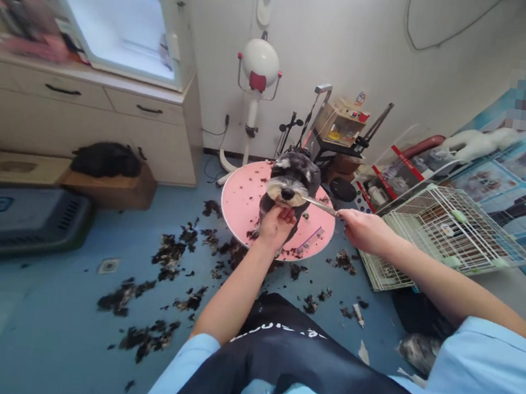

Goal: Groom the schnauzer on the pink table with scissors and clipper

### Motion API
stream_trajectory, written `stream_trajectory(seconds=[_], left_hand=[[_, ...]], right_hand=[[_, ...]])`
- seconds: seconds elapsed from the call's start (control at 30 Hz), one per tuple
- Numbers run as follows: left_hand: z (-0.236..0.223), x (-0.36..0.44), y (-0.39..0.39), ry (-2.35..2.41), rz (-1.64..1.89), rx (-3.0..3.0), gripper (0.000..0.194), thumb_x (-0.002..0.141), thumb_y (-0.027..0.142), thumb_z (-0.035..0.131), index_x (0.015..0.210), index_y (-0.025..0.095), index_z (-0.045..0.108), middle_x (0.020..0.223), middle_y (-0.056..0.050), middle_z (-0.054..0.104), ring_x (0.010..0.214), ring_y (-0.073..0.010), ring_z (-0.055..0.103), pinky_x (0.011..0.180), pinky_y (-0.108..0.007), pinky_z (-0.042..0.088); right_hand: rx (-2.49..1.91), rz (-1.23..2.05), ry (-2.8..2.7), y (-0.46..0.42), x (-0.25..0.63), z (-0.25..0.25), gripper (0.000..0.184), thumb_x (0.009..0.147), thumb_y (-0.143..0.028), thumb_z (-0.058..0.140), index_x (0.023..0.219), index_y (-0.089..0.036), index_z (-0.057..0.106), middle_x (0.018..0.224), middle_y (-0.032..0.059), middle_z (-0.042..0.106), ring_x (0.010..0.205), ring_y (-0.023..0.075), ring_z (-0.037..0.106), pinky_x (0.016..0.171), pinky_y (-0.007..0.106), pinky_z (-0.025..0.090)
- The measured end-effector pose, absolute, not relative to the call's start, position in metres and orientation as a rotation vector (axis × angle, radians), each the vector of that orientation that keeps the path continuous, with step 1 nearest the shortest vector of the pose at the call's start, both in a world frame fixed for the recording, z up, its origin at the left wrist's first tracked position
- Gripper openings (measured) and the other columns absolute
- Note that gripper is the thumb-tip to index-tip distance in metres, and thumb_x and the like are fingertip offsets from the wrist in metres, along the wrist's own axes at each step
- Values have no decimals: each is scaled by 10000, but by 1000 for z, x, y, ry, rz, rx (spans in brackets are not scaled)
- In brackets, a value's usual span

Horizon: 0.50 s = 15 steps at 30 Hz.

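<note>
Grey dog [292, 180], hand [277, 225] under chin, scissors [322, 205] perhaps

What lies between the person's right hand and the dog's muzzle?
In the head view, a slim metal tool, probably scissors, extends from the right hand toward the dog's muzzle; whether it touches is unclear.

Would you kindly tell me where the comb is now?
In the head view, the comb lies on the round pink table near its front right edge, to the right of the left hand and below the scissors in the picture.
</note>
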State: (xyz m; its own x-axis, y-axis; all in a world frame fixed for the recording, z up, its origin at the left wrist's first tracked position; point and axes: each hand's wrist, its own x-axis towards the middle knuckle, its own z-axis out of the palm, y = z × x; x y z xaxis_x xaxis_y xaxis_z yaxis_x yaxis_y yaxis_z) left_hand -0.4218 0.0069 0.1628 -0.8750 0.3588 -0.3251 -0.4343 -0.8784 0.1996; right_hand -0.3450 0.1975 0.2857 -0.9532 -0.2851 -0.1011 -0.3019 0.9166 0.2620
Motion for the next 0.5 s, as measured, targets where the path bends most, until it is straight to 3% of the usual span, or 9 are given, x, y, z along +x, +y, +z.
stream_trajectory(seconds=[0.5], left_hand=[[154,-427,8,533,2754,-279,94,640,100,671,613,156,600,560,-8,628,570,-114,599,623,-245,443]], right_hand=[[-568,871,2774,170,-383,325,319,901,-129,423,1183,-128,572,1060,145,696,880,253,697,593,289,414]])
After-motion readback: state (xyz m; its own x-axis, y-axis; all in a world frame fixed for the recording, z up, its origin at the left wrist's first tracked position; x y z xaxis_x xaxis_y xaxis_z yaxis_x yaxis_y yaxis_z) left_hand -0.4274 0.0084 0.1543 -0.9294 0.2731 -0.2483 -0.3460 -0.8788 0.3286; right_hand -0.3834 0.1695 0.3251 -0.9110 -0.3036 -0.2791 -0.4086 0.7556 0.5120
